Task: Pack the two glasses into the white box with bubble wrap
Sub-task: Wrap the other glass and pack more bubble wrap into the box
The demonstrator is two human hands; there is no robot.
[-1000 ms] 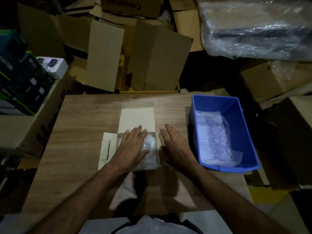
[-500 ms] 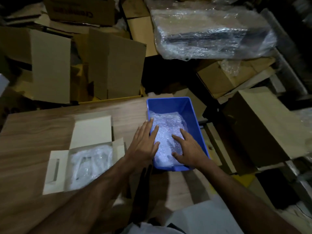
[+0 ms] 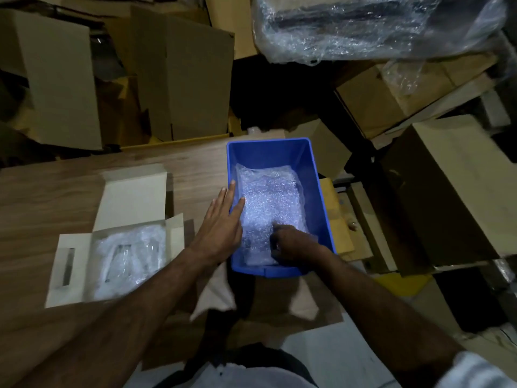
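The white box (image 3: 134, 194) lies open on the wooden table at the left, its lid folded back. Inside it, two glasses (image 3: 128, 256) show dimly under bubble wrap. To the right stands a blue bin (image 3: 321, 197) holding a sheet of bubble wrap (image 3: 270, 203). My left hand (image 3: 221, 222) lies flat with straight fingers over the bin's left wall, fingertips touching the sheet. My right hand (image 3: 291, 243) is down in the bin's near end, fingers curled on the sheet's near edge.
The wooden table (image 3: 42, 191) ends just right of the bin. Cardboard boxes (image 3: 181, 79) are stacked behind the table and to the right (image 3: 447, 186). A plastic-wrapped bundle (image 3: 377, 23) sits at the top right.
Both hands left the white box and moved right into the blue bin. Since half a second ago, my right hand's fingers have curled onto the bubble wrap's near edge.
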